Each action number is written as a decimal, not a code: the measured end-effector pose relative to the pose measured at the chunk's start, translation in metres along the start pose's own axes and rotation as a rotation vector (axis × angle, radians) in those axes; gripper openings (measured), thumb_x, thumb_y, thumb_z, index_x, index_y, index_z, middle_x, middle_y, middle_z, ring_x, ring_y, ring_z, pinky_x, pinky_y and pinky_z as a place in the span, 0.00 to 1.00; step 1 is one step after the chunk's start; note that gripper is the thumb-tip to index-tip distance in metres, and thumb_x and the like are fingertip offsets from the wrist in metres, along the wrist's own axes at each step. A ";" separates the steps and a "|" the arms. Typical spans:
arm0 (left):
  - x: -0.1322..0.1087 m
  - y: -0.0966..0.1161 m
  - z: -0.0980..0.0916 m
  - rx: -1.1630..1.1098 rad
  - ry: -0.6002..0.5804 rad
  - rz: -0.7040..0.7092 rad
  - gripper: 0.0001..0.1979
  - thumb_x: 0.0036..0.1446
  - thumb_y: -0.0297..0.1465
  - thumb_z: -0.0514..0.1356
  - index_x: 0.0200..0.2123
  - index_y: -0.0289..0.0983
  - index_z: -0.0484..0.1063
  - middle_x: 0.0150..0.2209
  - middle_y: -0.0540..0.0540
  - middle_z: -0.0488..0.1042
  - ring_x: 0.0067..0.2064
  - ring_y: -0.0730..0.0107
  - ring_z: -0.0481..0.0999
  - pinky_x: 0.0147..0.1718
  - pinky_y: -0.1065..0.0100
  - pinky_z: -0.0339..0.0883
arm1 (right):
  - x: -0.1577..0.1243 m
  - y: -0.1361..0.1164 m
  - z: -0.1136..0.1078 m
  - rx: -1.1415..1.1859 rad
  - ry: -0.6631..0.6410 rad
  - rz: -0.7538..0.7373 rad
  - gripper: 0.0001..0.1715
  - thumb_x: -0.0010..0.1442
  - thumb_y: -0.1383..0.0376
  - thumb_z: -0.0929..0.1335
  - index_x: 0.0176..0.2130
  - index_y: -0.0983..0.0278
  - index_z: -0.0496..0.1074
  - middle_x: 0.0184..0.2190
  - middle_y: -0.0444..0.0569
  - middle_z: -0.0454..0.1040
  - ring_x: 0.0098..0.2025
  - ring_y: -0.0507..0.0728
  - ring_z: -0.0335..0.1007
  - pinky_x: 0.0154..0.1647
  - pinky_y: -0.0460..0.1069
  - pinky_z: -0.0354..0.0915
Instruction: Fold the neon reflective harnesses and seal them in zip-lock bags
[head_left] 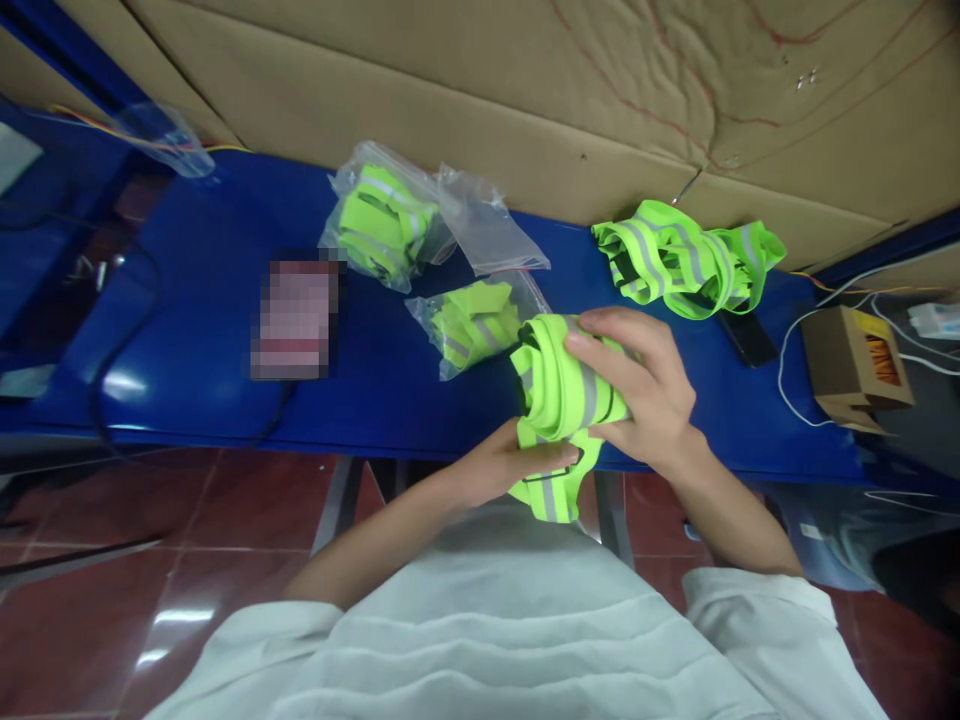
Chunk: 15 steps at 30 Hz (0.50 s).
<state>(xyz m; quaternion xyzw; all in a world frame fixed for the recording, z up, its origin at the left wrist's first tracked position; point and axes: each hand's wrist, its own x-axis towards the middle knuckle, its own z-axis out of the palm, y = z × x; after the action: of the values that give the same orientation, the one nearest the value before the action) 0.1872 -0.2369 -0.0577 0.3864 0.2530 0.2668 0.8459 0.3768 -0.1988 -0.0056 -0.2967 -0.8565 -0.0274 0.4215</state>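
A neon yellow-green reflective strap with grey stripes is rolled into a thick bundle between my hands, in front of my chest near the table's front edge. My right hand wraps the roll from the right, fingers over its top. From below left, my left hand grips the strap's lower part, its thumb lying across it. A loose length hangs under the left hand. Just beyond the roll lies a clear plastic bag with a similar strap inside. Another filled bag rests farther back to the left.
An unfilled clear bag lies at the back by the cardboard wall. Loose reflective straps are piled at back right, beside a dark phone. An open cardboard box, cables and a blurred-out pinkish item also occupy the blue table.
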 end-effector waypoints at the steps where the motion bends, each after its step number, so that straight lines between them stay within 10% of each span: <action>1: 0.000 -0.002 -0.001 0.059 0.029 0.027 0.24 0.59 0.45 0.70 0.51 0.35 0.80 0.51 0.40 0.81 0.56 0.52 0.78 0.55 0.60 0.71 | 0.002 -0.001 -0.003 0.011 -0.034 0.050 0.33 0.72 0.47 0.64 0.71 0.54 0.65 0.56 0.55 0.76 0.59 0.66 0.75 0.59 0.62 0.73; 7: -0.001 -0.004 -0.004 0.353 0.213 0.098 0.20 0.62 0.44 0.67 0.49 0.36 0.74 0.46 0.43 0.79 0.48 0.59 0.77 0.47 0.63 0.71 | 0.003 -0.009 -0.012 0.205 -0.183 0.420 0.30 0.63 0.52 0.76 0.61 0.58 0.75 0.57 0.52 0.79 0.58 0.63 0.77 0.59 0.57 0.73; 15: -0.004 0.000 -0.015 0.500 0.145 0.054 0.40 0.50 0.44 0.76 0.61 0.39 0.64 0.55 0.44 0.74 0.53 0.59 0.73 0.51 0.64 0.68 | -0.001 -0.003 -0.014 0.377 -0.266 0.682 0.28 0.59 0.53 0.79 0.55 0.59 0.78 0.51 0.49 0.83 0.51 0.61 0.81 0.52 0.54 0.76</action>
<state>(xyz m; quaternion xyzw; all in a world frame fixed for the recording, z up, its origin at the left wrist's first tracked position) 0.1752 -0.2317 -0.0651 0.5700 0.3609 0.2454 0.6962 0.3850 -0.2059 0.0035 -0.4822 -0.7461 0.3098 0.3388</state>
